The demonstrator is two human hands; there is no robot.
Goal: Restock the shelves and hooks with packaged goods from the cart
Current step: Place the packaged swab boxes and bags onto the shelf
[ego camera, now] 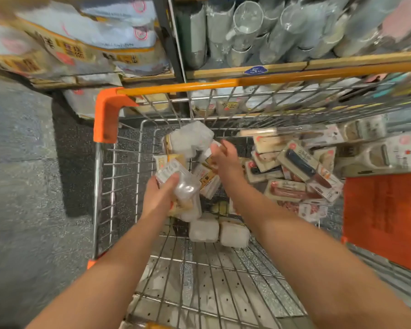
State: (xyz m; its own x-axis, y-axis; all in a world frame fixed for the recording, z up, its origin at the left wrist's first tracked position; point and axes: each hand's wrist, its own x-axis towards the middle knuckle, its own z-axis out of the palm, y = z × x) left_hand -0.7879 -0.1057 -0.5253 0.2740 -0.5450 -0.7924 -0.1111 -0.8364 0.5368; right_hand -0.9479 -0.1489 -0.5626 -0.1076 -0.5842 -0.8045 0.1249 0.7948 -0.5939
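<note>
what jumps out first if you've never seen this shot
The orange-trimmed cart fills the middle, both arms reaching in. The left hand grips clear packs; the right hand holds another pack higher up. Packaged knives pile at the cart's right.

The near half of the cart [106, 210] floor is bare mesh, so my arms can pass there freely. Far right, the knife packs [304, 167] lie piled; the two clear boxes [218, 231] block the middle, and the orange rail [223, 85] closes the far side.
</note>
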